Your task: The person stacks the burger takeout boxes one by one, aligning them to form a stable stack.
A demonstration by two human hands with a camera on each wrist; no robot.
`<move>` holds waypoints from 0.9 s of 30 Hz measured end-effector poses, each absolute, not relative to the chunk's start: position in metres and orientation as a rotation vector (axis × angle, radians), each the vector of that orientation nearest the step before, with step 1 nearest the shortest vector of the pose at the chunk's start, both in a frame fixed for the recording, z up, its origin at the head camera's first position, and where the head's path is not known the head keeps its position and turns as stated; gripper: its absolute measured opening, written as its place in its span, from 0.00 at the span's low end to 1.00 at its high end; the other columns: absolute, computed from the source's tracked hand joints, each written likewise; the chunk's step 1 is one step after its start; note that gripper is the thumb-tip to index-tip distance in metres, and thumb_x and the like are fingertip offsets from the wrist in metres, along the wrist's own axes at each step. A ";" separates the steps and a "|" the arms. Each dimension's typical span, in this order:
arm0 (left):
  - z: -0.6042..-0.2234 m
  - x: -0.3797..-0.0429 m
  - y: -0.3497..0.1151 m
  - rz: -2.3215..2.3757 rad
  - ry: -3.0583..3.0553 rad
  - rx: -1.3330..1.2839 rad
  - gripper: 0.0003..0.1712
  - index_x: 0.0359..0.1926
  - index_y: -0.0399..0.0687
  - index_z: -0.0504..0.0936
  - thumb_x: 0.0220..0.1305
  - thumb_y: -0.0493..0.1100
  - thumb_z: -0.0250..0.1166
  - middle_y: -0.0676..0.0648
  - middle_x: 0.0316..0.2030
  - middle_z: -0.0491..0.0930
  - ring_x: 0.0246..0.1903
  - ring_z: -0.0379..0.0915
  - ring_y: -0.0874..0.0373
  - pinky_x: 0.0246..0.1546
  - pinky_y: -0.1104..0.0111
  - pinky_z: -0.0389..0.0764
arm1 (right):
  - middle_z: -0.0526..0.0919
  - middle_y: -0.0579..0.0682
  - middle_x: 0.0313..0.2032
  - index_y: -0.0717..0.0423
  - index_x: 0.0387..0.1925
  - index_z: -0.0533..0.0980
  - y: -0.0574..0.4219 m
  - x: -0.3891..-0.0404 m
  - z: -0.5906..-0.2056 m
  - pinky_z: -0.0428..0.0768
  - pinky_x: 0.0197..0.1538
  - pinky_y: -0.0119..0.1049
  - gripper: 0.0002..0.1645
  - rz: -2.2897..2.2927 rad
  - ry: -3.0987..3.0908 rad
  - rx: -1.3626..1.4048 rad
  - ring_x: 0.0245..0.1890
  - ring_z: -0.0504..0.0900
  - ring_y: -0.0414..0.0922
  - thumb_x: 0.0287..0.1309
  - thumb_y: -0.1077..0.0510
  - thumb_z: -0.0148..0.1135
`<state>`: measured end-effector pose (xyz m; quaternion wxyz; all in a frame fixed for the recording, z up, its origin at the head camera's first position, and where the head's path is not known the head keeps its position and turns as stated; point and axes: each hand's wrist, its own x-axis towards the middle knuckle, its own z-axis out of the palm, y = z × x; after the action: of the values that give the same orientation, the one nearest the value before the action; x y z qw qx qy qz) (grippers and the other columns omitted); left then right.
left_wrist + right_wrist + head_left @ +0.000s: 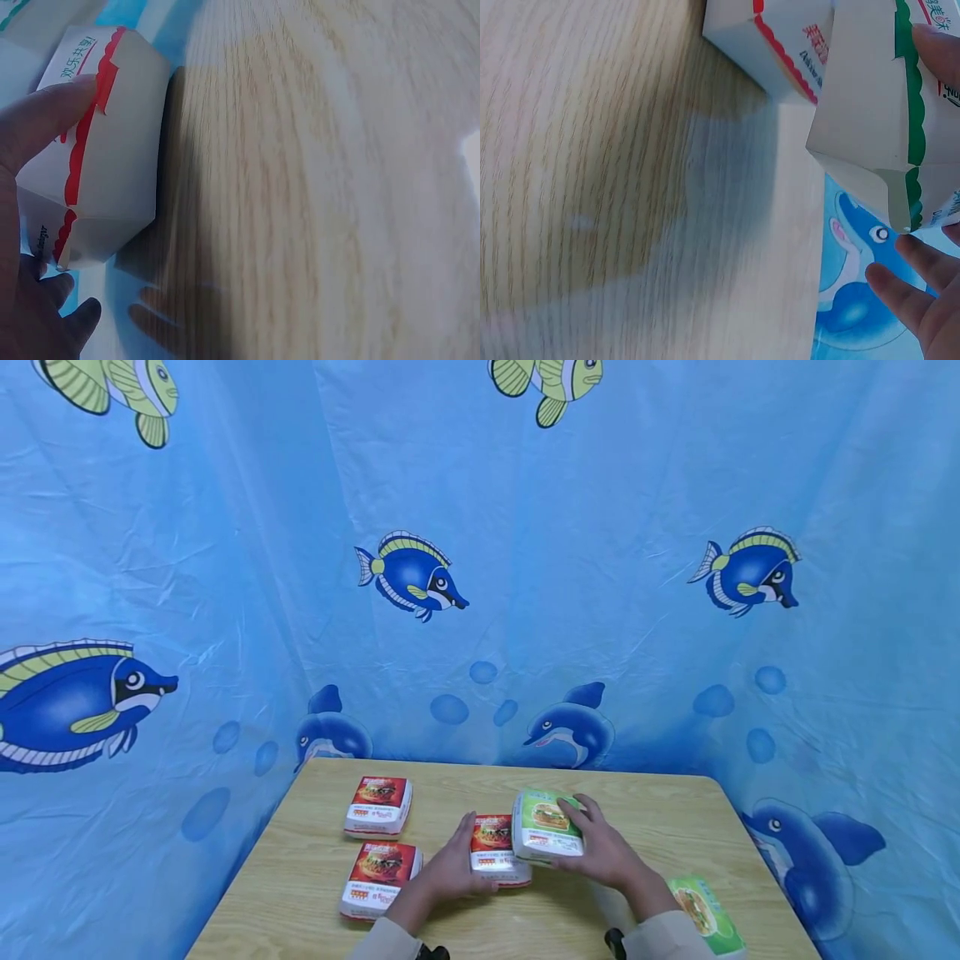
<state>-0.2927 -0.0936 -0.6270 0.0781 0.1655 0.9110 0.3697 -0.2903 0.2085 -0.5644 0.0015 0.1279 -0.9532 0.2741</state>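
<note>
A red-and-white burger box (pixel 492 856) sits on the wooden table, and my left hand (pixel 452 866) grips it from its left side. In the left wrist view the thumb lies across the front of that burger box (pixel 120 157), with the other fingers around its far side. My right hand (pixel 604 852) holds a green-and-white burger box (pixel 546 828) by its right side. This green box is tilted and overlaps the red box's right edge. The right wrist view shows the green box (pixel 862 97) raised off the table, its thumb on the printed front.
Two more red burger boxes stand on the left, one farther back (pixel 378 807) and one nearer (pixel 380 879). Another green burger box (pixel 705 916) lies at the right front, beside the right forearm. A blue curtain (pixel 525 635) with fish and dolphins hangs behind the table (pixel 637 802).
</note>
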 end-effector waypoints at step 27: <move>-0.632 -0.291 -0.088 1.257 2.674 0.502 0.79 0.77 0.60 0.34 0.34 0.68 0.78 0.47 0.75 0.45 0.70 0.51 0.48 0.66 0.50 0.58 | 0.47 0.48 0.76 0.36 0.75 0.56 0.180 -0.289 -0.561 0.69 0.56 0.64 0.65 1.006 -2.953 0.598 0.67 0.61 0.62 0.35 0.22 0.68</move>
<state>-0.2910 -0.0883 -0.6315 0.0722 0.1671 0.8898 0.4184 -0.2893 0.1800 -0.5611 -0.0176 0.1881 -0.9295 0.3167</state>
